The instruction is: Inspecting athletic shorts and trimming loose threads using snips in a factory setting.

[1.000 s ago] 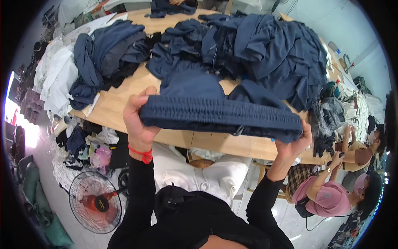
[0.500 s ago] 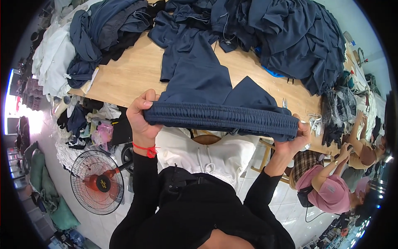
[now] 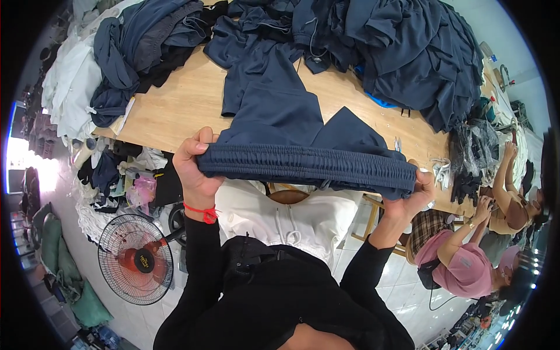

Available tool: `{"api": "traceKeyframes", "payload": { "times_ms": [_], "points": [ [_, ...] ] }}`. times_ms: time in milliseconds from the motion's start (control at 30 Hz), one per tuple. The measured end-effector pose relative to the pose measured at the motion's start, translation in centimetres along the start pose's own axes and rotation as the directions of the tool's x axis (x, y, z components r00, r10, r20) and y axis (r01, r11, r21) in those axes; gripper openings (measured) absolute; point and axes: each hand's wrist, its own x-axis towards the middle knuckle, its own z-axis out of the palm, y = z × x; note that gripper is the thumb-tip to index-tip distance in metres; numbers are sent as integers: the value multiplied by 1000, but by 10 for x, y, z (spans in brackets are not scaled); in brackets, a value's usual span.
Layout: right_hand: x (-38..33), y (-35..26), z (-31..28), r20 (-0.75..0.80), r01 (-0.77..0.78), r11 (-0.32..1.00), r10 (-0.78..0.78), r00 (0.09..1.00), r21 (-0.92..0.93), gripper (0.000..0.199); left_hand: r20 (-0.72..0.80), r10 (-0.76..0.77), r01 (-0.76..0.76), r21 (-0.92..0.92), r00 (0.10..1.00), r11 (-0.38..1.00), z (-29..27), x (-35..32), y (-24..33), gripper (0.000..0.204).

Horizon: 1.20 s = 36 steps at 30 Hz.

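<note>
where the long wooden table (image 3: 175,111) runs across the room, heaps of dark blue clothing (image 3: 408,52) cover its far side and a pile of white and navy garments (image 3: 87,76) slumps over its left end. a pair of navy shorts (image 3: 286,122) lies on the bare wood with its legs pointing away, its elastic waistband (image 3: 306,166) pulled out flat just past the near edge. the left hand (image 3: 195,166) is closed round the waistband's left end, thumb on top and fingers curled under; a red cord sits on that wrist. the right hand (image 3: 413,195) clamps the right end, though its fingers are mostly hidden behind the cloth, so i can't quite see how they lie. an orange floor fan (image 3: 137,259) stands below left, and a person in a pink top (image 3: 466,271) sits at right.
</note>
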Motion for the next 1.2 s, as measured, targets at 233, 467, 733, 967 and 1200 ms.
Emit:
{"api": "traceKeyframes", "payload": {
  "times_ms": [233, 467, 733, 967, 1200],
  "points": [
    [5, -1, -12, 142, -89, 993, 78, 987, 72, 19, 84, -11, 19, -94, 996, 995, -4, 0, -1, 25],
    [10, -6, -16, 454, -561, 771, 402, 795, 302, 66, 217, -209, 294, -518, 954, 803, -30, 19, -2, 34],
    [6, -8, -13, 358, -551, 727, 427, 830, 410, 81, 20, -179, 154, -609, 984, 778, -48, 17, -9, 35],
    [5, -11, -13, 326, -538, 696, 428, 843, 476, 82, 64, -175, 179, -597, 982, 782, -45, 13, -7, 38],
    [11, -12, -24, 282, -497, 707, 409, 868, 503, 81, 93, -241, 248, -603, 966, 758, -34, 7, -8, 44]
  ]
}}
